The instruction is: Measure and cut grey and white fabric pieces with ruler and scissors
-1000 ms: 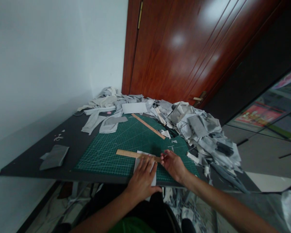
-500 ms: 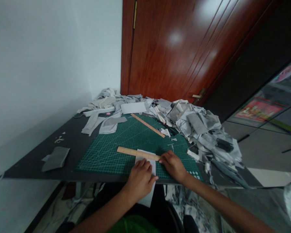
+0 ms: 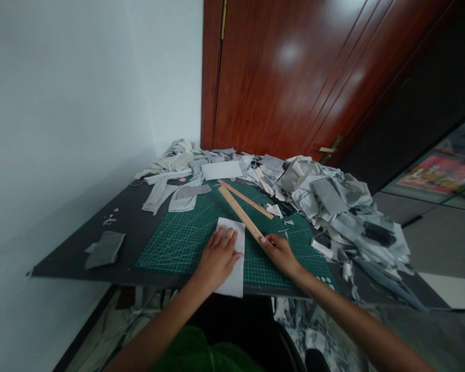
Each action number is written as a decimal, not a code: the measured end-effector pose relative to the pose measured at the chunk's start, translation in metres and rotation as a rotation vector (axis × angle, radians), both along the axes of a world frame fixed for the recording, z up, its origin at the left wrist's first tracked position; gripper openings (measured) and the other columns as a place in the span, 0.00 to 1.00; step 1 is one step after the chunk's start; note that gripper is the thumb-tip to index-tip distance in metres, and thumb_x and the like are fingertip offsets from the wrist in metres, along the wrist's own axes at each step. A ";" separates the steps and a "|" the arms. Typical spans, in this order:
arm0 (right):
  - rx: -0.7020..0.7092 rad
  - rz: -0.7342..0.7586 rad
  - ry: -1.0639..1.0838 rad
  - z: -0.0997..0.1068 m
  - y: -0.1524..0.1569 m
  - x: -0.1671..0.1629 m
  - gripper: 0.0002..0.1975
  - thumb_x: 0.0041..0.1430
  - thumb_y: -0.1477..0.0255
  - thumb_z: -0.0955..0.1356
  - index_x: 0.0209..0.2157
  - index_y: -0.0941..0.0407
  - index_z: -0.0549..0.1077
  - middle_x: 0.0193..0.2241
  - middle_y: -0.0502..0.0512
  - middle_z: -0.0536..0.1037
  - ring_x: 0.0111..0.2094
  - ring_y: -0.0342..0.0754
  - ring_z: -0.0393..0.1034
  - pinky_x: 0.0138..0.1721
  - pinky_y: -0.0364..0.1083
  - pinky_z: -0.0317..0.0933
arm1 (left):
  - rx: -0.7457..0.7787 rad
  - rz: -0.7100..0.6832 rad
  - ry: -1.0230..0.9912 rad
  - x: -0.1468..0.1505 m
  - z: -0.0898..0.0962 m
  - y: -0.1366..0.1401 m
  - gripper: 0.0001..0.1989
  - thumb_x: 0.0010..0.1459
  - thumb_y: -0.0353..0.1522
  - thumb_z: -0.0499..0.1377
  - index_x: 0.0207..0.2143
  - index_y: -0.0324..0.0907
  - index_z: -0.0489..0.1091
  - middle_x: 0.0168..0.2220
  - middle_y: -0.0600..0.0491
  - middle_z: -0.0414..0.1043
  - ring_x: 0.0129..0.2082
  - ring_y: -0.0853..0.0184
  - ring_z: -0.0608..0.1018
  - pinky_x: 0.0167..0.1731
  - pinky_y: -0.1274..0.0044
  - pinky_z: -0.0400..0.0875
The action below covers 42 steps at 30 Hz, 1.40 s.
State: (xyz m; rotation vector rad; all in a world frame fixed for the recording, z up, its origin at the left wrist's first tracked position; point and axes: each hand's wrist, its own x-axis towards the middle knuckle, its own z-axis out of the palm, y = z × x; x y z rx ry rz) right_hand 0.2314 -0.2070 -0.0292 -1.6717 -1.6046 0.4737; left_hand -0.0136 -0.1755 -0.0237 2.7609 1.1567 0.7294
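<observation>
My left hand [image 3: 219, 254] lies with its fingers spread on a pale strip of fabric or paper [image 3: 232, 281]; I cannot tell which material. The strip rests on a green cutting mat [image 3: 174, 243], and its near end hangs over the table's front edge. To the right, my right hand [image 3: 278, 251] grips the near end of a wooden ruler [image 3: 240, 213]. That ruler slants away to the upper left, beside the strip rather than across it. A second wooden ruler [image 3: 251, 200] lies farther back on the mat.
Grey and white fabric scraps [image 3: 325, 191] are heaped along the back and right. A folded grey cloth piece [image 3: 107, 249] sits on the dark tabletop [image 3: 73, 256] at left. Behind the table stand a brown wooden door [image 3: 279, 88] and a white wall [image 3: 81, 103].
The ruler in my right hand has swung from lying across the strip to slanting away beside it. The strip has moved farther onto the mat, with my left hand flat on it.
</observation>
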 end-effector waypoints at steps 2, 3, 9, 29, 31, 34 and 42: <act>0.013 -0.021 0.036 -0.001 0.007 -0.006 0.21 0.65 0.53 0.62 0.28 0.54 0.70 0.22 0.50 0.69 0.25 0.47 0.63 0.25 0.44 0.54 | 0.013 -0.008 -0.040 -0.001 0.006 -0.002 0.17 0.67 0.38 0.58 0.53 0.40 0.72 0.59 0.43 0.70 0.61 0.51 0.69 0.59 0.60 0.65; 0.018 -0.029 0.050 -0.001 0.010 -0.009 0.21 0.65 0.52 0.62 0.28 0.54 0.70 0.22 0.50 0.69 0.25 0.47 0.63 0.25 0.44 0.54 | -0.004 -0.036 -0.044 -0.003 0.010 -0.004 0.12 0.67 0.38 0.58 0.47 0.41 0.75 0.54 0.45 0.74 0.56 0.54 0.73 0.55 0.62 0.68; 0.003 0.000 0.069 -0.002 0.020 -0.022 0.21 0.65 0.54 0.60 0.29 0.55 0.71 0.23 0.50 0.69 0.26 0.47 0.63 0.27 0.45 0.54 | -0.078 -0.227 0.062 -0.017 0.014 0.004 0.14 0.64 0.36 0.61 0.50 0.43 0.74 0.53 0.49 0.76 0.58 0.56 0.72 0.59 0.64 0.66; -0.177 0.464 -0.060 0.028 0.010 -0.010 0.08 0.63 0.72 0.67 0.30 0.56 0.75 0.29 0.50 0.72 0.31 0.46 0.67 0.33 0.44 0.56 | 0.095 -0.054 -0.397 -0.032 0.003 0.031 0.11 0.66 0.33 0.57 0.47 0.45 0.76 0.48 0.49 0.75 0.51 0.59 0.75 0.53 0.66 0.70; -0.157 0.438 -0.143 0.029 0.008 -0.012 0.06 0.62 0.74 0.68 0.32 0.56 0.77 0.30 0.51 0.73 0.31 0.46 0.68 0.34 0.45 0.57 | -0.006 -0.075 -0.317 -0.031 0.002 0.032 0.10 0.66 0.33 0.56 0.41 0.45 0.78 0.41 0.50 0.78 0.42 0.62 0.78 0.45 0.69 0.72; -0.113 0.370 -0.222 0.029 0.006 -0.014 0.02 0.61 0.74 0.71 0.36 0.55 0.79 0.32 0.52 0.73 0.32 0.46 0.68 0.34 0.45 0.57 | -0.043 0.020 -0.355 -0.033 0.001 0.034 0.12 0.68 0.33 0.54 0.36 0.43 0.78 0.34 0.51 0.78 0.36 0.64 0.78 0.40 0.71 0.71; -0.074 0.434 -0.223 0.027 0.002 -0.026 0.06 0.62 0.70 0.73 0.41 0.54 0.80 0.32 0.51 0.72 0.30 0.45 0.68 0.33 0.44 0.59 | -0.157 -0.137 -0.195 -0.048 0.004 0.049 0.08 0.62 0.30 0.60 0.34 0.45 0.79 0.32 0.53 0.78 0.36 0.64 0.76 0.40 0.71 0.69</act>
